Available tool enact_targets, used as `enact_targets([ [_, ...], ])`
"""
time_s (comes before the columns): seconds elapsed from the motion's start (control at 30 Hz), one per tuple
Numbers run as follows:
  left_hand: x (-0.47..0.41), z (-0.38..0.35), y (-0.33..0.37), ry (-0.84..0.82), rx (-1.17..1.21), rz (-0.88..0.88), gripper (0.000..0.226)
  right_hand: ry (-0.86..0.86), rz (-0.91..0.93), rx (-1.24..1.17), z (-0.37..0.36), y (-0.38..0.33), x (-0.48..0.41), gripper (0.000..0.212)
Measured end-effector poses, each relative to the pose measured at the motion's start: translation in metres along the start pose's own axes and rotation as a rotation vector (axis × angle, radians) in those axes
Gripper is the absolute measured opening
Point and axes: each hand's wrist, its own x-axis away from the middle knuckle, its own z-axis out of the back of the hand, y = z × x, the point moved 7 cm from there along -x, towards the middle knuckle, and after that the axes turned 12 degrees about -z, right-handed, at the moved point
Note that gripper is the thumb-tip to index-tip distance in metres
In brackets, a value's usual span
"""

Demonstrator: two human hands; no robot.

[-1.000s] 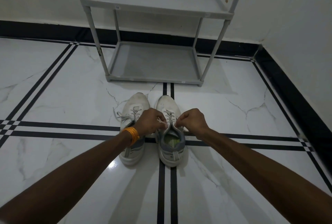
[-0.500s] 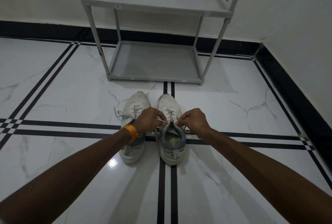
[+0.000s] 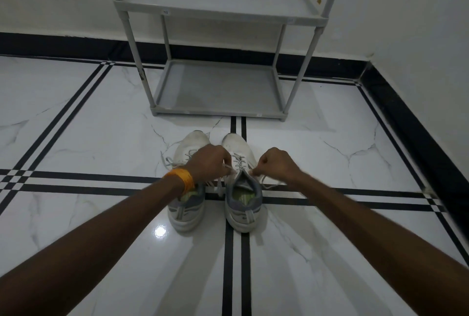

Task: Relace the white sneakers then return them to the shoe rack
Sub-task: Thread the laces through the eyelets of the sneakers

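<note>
Sneakers stand side by side on the floor [image 3: 76, 214], heels toward the viewer: left shoe [image 3: 186, 210] at 11 o'clock of the right shoe [image 3: 242, 204]. The left hand [image 3: 206, 163] and right hand [image 3: 272, 164] are each closed, pinching a lace [image 3: 228, 169] end of the right shoe. An orange band [image 3: 181, 180] circles the left wrist. At 12 o'clock, beyond the toes, stands the rack [image 3: 220, 15].

Two white sneakers [image 3: 241, 189], one shoe rack [image 3: 220, 15], two hands [image 3: 209, 163], one wristband [image 3: 181, 180].
</note>
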Motion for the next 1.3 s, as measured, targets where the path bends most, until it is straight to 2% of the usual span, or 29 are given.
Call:
enact_targets([
  [0.13,-0.008,0.058,0.009,0.002,-0.148,-0.027,0.035,-0.083,0.02,0.059,0.045,-0.023,0.006,0.033],
  [0.23,-0.016,0.095,0.03,0.076,0.019,-0.105,0.039,-0.103,0.066,-0.12,0.08,-0.051,0.015,0.032],
  [0.3,-0.021,0.101,0.06,0.069,-0.004,-0.273,0.034,-0.108,0.146,-0.26,0.094,-0.073,0.021,0.027],
  [0.43,-0.022,0.081,0.102,-0.059,-0.246,-0.562,0.023,-0.025,0.232,-0.323,0.111,-0.104,0.03,0.024],
  [0.5,-0.027,0.082,0.105,-0.012,-0.477,-0.621,0.017,0.003,0.258,-0.35,0.121,-0.115,0.035,0.025],
  [0.6,-0.034,0.103,0.103,0.038,-0.656,-0.565,0.028,0.011,0.376,-0.416,0.138,-0.134,0.05,0.029],
  [0.73,-0.042,0.133,0.097,0.044,-0.689,-0.431,0.035,0.012,0.441,-0.59,0.154,-0.139,0.057,0.029],
  [0.83,-0.046,0.143,0.09,0.055,-0.533,-0.388,0.04,-0.009,0.445,-0.702,0.157,-0.135,0.05,0.018],
  [0.9,-0.047,0.148,0.086,0.109,-0.327,-0.372,0.041,0.008,0.389,-0.719,0.153,-0.126,0.041,0.035],
  [0.97,-0.045,0.151,0.083,0.173,-0.15,-0.348,0.037,0.038,0.275,-0.544,0.138,-0.112,0.035,0.045],
  [1.03,-0.041,0.149,0.082,0.194,-0.057,-0.362,0.031,-0.152,0.142,-0.415,0.111,-0.095,0.029,0.022],
  [1.13,-0.035,0.144,0.077,0.209,0.083,-0.371,0.034,-0.508,0.068,-0.628,0.081,-0.076,0.025,0.011],
  [1.2,-0.034,0.143,0.068,0.229,0.194,-0.318,0.034,-0.554,0.099,-0.73,0.081,-0.073,0.023,0.012],
  [1.3,-0.035,0.132,0.055,0.167,0.441,-0.218,0.031,-0.502,0.151,-0.713,0.081,-0.073,0.021,0.029],
])
